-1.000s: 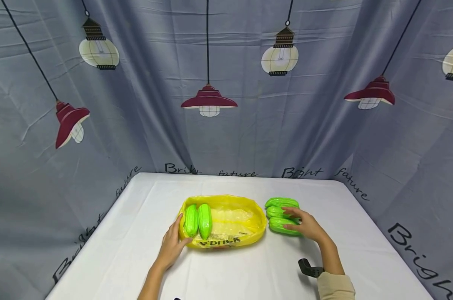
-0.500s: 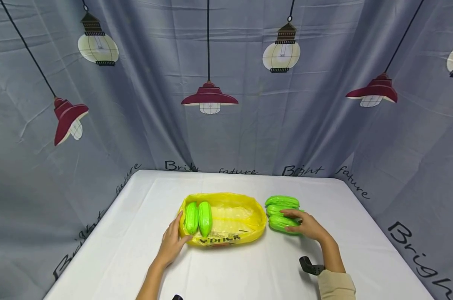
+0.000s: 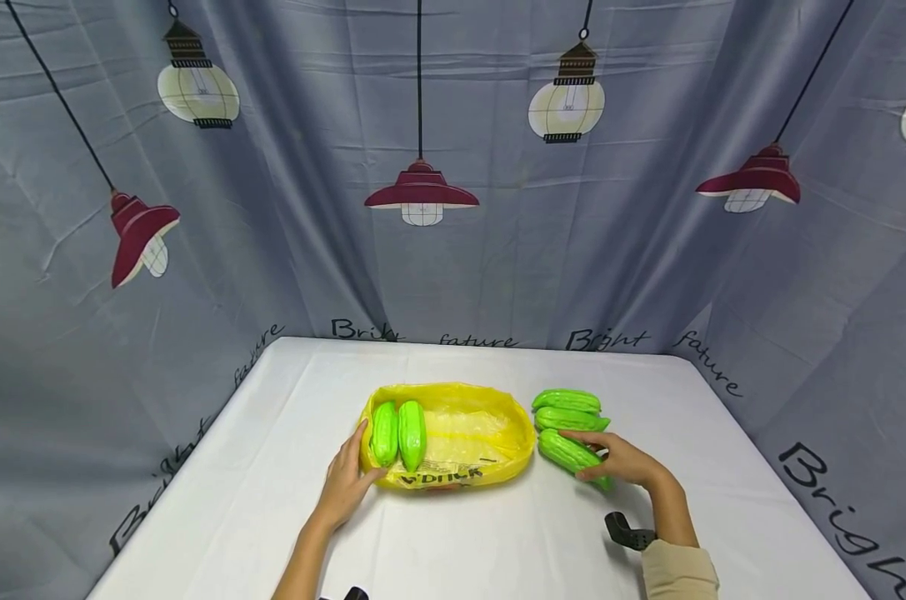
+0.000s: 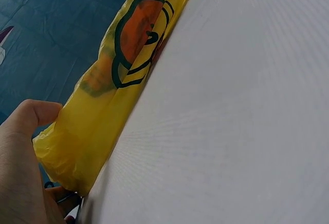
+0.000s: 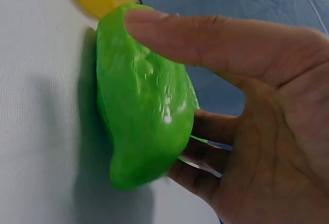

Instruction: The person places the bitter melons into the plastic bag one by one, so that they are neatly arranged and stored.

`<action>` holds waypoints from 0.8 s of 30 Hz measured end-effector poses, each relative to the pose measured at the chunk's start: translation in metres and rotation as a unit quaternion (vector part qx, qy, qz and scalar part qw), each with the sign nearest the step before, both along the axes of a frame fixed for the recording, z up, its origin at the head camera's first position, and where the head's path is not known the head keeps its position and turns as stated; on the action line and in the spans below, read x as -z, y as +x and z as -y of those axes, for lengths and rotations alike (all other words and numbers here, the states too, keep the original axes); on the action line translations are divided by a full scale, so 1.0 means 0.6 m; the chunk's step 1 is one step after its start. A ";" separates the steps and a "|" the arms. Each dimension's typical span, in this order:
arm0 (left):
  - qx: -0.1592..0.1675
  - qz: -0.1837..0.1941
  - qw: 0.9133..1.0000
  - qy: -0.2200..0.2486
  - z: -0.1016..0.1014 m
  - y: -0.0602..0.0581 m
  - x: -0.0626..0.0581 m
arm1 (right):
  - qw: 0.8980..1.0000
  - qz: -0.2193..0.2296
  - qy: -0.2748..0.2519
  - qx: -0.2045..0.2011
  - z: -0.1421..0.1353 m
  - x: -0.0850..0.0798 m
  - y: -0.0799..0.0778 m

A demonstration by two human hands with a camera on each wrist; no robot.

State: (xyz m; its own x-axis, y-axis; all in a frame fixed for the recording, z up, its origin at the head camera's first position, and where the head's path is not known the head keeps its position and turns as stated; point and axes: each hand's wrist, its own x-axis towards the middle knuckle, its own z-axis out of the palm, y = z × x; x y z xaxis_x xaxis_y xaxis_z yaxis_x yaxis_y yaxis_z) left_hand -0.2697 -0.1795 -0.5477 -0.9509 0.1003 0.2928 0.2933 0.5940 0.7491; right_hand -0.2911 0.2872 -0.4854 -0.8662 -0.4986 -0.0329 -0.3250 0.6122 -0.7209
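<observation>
A yellow plastic bag (image 3: 516,468) with dark print stands with its mouth spread wide on the white table. At its left end, my left hand (image 3: 342,483) holds the side, thumb at the front and fingers at the left; in the left wrist view the bent thumb meets the bag's edge. Inside lie two bumpy green bitter melons, the left one (image 3: 384,434) and the right one (image 3: 412,436). Right of the bag, my right hand (image 3: 628,463) grips the nearest bitter melon (image 5: 141,111) between thumb and fingers. Its near end points toward the lower right.
Two more bitter melons, the farther one (image 3: 567,400) and the middle one (image 3: 568,419), lie side by side beyond the gripped one. A grey curtain (image 3: 453,275) printed with lamps surrounds the table (image 3: 235,517). A black wrist device (image 3: 627,533) sits by the right wrist.
My right hand has come down and taken hold of the nearest bitter melon, whose near end has swung toward me, away from the middle one. The left hand stays at the bag.
</observation>
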 end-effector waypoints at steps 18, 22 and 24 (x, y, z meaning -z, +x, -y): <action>0.003 -0.002 1.000 0.004 -0.002 0.004 -0.001 | 0.997 0.061 -0.043 0.006 -0.012 0.012 0.004; 0.004 -0.005 1.000 0.003 -0.001 0.003 -0.001 | 0.996 0.064 -0.054 0.007 -0.010 0.012 0.004; 0.003 -0.008 1.000 0.003 -0.001 0.002 -0.001 | 0.997 0.059 -0.054 0.008 -0.010 0.011 0.004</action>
